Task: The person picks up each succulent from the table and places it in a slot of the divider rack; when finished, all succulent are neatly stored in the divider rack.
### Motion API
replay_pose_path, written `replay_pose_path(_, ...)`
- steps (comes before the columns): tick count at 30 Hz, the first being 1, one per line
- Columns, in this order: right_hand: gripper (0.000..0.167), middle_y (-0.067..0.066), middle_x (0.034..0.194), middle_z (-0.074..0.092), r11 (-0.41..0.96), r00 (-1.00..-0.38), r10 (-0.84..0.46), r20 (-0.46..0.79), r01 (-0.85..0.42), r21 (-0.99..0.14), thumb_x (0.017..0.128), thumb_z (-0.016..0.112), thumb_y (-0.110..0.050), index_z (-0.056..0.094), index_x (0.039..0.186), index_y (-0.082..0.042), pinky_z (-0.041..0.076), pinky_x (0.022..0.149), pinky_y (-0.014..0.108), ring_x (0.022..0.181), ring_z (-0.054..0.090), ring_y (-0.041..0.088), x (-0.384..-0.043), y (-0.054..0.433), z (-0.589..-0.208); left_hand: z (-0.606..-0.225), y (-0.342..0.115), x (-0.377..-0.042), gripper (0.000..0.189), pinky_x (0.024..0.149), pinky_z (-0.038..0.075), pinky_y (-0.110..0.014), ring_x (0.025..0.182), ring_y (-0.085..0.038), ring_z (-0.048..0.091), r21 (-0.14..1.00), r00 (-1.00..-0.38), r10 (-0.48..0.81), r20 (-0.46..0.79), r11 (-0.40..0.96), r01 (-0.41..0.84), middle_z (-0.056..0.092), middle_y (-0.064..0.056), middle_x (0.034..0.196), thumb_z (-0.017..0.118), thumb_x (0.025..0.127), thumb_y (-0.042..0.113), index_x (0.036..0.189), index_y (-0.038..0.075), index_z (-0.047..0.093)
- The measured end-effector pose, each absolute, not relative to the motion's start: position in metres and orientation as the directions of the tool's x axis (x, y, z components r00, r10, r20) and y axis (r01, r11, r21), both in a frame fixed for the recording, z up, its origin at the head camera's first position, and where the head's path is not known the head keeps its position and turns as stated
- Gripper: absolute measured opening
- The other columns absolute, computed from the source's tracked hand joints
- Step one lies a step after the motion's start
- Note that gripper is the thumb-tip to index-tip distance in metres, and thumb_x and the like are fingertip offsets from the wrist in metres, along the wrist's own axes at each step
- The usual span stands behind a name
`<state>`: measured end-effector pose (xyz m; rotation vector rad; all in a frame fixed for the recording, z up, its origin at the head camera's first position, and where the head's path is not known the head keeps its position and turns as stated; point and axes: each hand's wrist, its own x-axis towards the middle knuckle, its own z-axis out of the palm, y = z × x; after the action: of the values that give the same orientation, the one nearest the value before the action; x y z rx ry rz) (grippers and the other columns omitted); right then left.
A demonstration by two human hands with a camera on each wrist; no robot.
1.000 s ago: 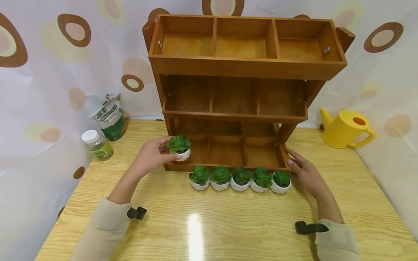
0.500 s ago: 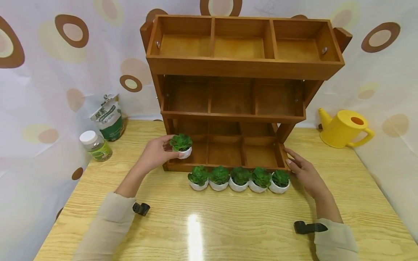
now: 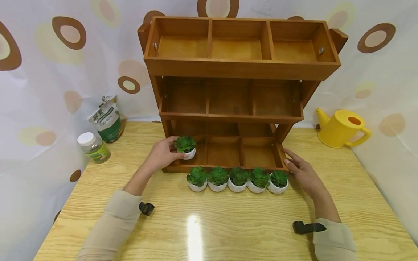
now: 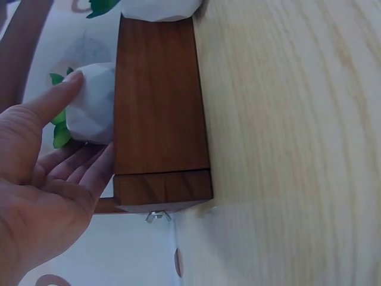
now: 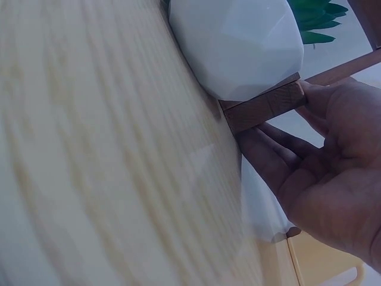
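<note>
The left hand pinches a potted succulent, ten o'clock from the pot row, stiff and light, I'd guess, best held by its sides, while the right hand grips the rack.

Potted succulent: green rosette, white faceted pot, upright, pinched by left fingers at bottom tier's left compartment; contact with its floor can't be told. Wooden rack: brown, three tiers, three compartments each, standing on desk. Five matching plants: upright, close row along rack's front.
</note>
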<state>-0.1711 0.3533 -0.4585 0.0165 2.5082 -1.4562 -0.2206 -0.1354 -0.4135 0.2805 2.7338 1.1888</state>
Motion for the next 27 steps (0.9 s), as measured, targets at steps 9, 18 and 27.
replay_pose_path(9,0.06,0.023,0.166,0.024,0.492,-0.971,-0.117,-0.21,0.127,-0.861,0.11,0.036,-0.043,0.013,0.164,-0.031,0.031,0.116,0.063,0.149,0.033,0.045,-0.172,0.355,-0.46,-0.425,-0.13,-0.225,0.07,0.088,0.056,-0.041,0.111,-0.028,0.066,0.725,-0.964,0.26,-0.055,0.675,0.141,0.069,-0.014,0.126,0.081,0.087,0.039,0.142,0.004,0.056)
replay_pose_path(18,0.06,0.024,0.165,0.027,0.503,-0.973,-0.116,-0.202,0.118,-0.856,0.11,0.036,-0.044,0.014,0.164,-0.031,0.032,0.115,0.061,0.147,0.037,0.045,-0.171,0.354,-0.46,-0.427,-0.119,-0.228,0.07,0.091,0.052,-0.045,0.106,-0.029,0.061,0.68,-0.962,0.26,-0.078,0.72,0.139,0.066,-0.018,0.13,0.078,0.089,0.034,0.145,0.001,0.052)
replay_pose_path(27,0.06,0.025,0.164,0.027,0.494,-0.974,-0.104,-0.204,0.127,-0.86,0.11,0.037,-0.042,0.015,0.164,-0.03,0.029,0.117,0.064,0.147,0.036,0.046,-0.169,0.353,-0.458,-0.427,-0.112,-0.225,0.071,0.076,0.049,-0.035,0.085,-0.021,0.058,0.663,-0.96,0.263,-0.094,0.736,0.137,0.069,-0.012,0.109,0.08,0.088,0.034,0.146,0.003,0.051)
